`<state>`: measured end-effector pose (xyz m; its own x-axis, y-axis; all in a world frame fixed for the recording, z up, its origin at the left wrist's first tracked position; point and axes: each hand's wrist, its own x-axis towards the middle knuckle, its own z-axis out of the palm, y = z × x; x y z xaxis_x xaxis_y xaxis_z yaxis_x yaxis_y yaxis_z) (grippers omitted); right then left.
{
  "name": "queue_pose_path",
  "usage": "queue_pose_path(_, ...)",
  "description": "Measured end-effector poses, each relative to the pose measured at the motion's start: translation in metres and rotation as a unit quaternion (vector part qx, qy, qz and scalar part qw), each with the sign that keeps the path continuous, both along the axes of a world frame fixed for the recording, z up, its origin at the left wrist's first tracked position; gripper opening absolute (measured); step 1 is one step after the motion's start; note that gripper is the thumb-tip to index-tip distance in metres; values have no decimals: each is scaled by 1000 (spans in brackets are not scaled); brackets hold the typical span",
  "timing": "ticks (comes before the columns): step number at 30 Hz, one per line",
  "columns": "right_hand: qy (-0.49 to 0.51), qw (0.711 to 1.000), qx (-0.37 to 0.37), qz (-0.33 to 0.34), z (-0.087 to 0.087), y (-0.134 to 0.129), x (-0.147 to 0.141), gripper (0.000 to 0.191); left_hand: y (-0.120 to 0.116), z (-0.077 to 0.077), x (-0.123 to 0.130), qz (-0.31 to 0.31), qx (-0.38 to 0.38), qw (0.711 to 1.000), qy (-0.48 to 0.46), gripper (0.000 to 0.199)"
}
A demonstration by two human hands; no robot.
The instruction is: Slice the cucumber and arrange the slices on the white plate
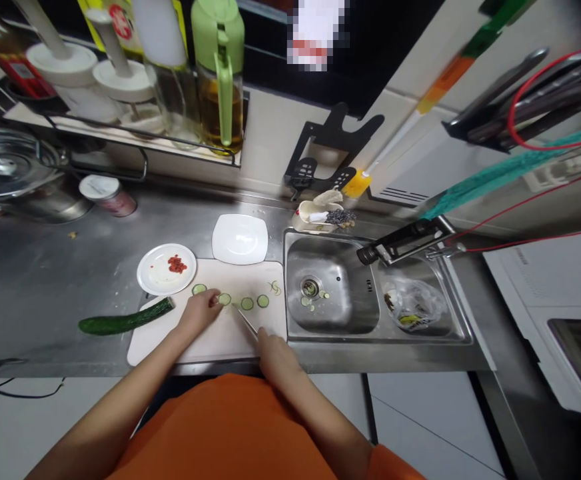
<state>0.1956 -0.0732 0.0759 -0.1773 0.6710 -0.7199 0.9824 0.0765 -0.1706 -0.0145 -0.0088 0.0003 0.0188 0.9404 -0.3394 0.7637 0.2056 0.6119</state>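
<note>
My right hand point(276, 355) is wrapped round the handle of a knife point(247, 324), whose tip points at the cucumber slices on the white cutting board point(210, 343). With fingers pinched together, my left hand point(201, 313) holds the edge of a cucumber slice point(224, 299). Another slice point(199, 289) lies beyond the left hand; two more slices point(255, 302) sit right of the knife tip. Thin curved green peelings point(274, 288) rest near the board's right edge. A whole dark-green cucumber point(120, 323), cut at one end, lies partly across the board's left side.
Left behind the board stands a plate point(145, 272) with chopped red pieces point(176, 265). Behind it is a white square plate point(240, 239). The sink point(350, 313) on the right holds green scraps; a plastic bag point(415, 300) lies beside it. Bottles point(220, 87) line a rack.
</note>
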Motion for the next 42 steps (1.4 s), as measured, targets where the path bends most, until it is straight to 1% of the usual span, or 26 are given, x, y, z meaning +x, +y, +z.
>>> queue_pose_path(4, 6, 1000, 0, -4, 4, 3, -3, 39, -9, -5, 3, -26, 49, 998, 7, 20)
queue_pose_path(8, 13, 1000, 15, 5, 8, 7, -14, 35, -11, -10, 4, -10, 65, 998, 6, 21)
queue_pose_path(13, 6, 1000, 22, 15, 2, 11, -28, 32, -13, -15, 5, 2, 74, 997, 19, 23)
queue_pose_path(17, 4, 1000, 24, 12, 0, 14, -32, 31, -13, -17, 6, 3, 89, 996, 16, 24)
queue_pose_path(24, 9, 1000, 12, 8, 4, 17, -33, 32, -12, -16, 5, 4, 89, 996, 18, 24)
queue_pose_path(28, 5, 1000, 15, 8, 2, 17, -35, 32, -12, -17, 5, 4, 92, 996, 19, 24)
queue_pose_path(32, 27, 999, 34, 19, -2, 17, -34, 32, -12, -20, 4, 7, 96, 995, 18, 23)
queue_pose_path(35, 29, 999, 25, 18, -2, 18, -33, 34, -12, -22, 4, 14, 101, 995, 17, 21)
queue_pose_path(38, 21, 1000, 7, 13, 2, 16, -28, 34, -11, -22, 5, 24, 103, 994, 12, 18)
queue_pose_path(42, 7, 1000, -7, 11, 13, 10, -18, 36, -10, -20, 5, 26, 96, 995, 11, 14)
